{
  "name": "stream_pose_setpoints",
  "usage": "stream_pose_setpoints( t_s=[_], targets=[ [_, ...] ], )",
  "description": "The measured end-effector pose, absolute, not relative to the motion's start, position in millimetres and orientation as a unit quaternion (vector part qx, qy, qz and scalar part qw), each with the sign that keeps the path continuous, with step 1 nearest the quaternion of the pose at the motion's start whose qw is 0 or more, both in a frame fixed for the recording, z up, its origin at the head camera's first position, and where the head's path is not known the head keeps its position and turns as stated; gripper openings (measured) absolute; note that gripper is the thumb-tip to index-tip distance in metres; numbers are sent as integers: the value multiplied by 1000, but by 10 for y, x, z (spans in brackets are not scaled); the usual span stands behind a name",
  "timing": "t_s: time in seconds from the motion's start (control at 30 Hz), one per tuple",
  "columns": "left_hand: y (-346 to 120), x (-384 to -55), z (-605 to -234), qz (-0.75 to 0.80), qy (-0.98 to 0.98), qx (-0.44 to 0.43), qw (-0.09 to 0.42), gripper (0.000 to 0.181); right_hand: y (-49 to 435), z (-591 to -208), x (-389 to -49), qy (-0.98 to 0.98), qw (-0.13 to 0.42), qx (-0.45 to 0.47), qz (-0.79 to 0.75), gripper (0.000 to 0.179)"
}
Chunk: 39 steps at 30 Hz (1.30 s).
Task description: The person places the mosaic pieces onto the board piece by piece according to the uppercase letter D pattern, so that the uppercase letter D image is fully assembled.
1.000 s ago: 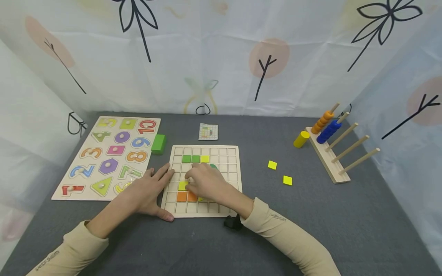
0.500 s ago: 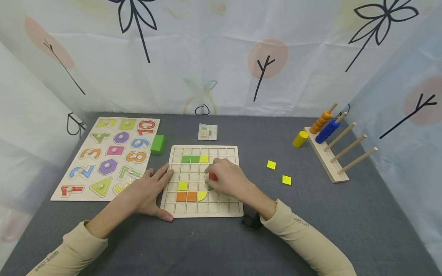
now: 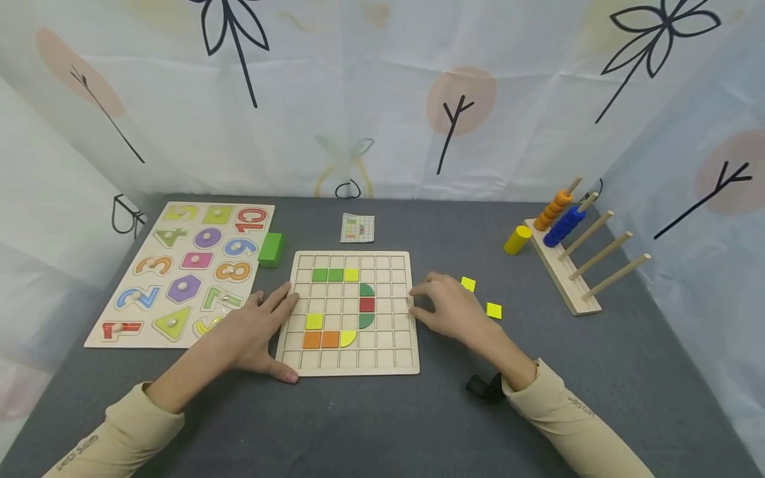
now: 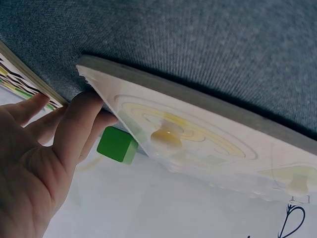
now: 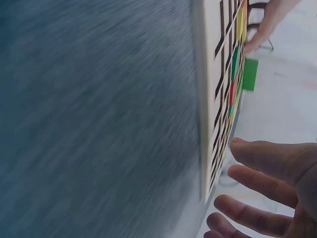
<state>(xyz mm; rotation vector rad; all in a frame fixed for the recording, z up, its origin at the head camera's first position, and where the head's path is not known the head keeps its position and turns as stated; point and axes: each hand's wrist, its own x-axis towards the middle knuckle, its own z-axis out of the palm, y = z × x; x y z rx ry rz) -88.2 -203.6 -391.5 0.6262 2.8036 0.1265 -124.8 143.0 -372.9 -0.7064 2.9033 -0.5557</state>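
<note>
A pale wooden grid board [image 3: 391,359] lies mid-table. In its cells sit green, yellow and orange squares, a red square [image 3: 366,305] between two round-edged green pieces, and a round-cornered yellow piece [image 3: 348,338]. My left hand [image 3: 254,337] rests along the board's left edge, fingers spread and thumb at the near corner. At the right edge, my right hand [image 3: 452,309] has its fingers loosely extended; the right wrist view shows nothing between thumb and fingers [image 5: 260,188]. Two loose yellow squares, one [image 3: 468,284] partly behind that hand and another [image 3: 494,311], lie close by.
A number-and-shape peg puzzle [image 3: 149,222] is on the left, a green block [image 3: 271,250] at its right edge. Behind the grid board lies a small printed card [image 3: 357,228]. At the right stand a yellow cylinder [image 3: 517,239] and a peg rack [image 3: 582,304] with orange and blue beads.
My right hand has let go of the red square, now in a cell between the green pieces, and moved right off the board. The left hand has stayed at the left edge.
</note>
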Motion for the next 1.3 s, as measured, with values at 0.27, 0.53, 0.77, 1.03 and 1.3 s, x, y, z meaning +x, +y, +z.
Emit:
stream_pose_setpoints(
  t_s=[0.27,0.53,0.77,1.03,1.3],
  targets=[
    [-2033,-883,-3915,42,966,215,134,134,1874,-3780,-1210,972,50,-175,-150,31],
    [-2023,-879,-3905,41,966,216,136,134,2279,-3763,-1125,980,43,-132,-139,36],
    [-2031,-872,-3908,43,967,214,135,134,2471,-3756,-1114,981,56,-119,-143,38],
    [-2037,-875,-3921,44,967,215,130,135,2453,-3776,-1130,976,93,-111,-160,30],
    [-2036,-882,-3929,42,966,213,138,136,2370,-3783,-1147,975,82,-126,-161,25]
  ],
)
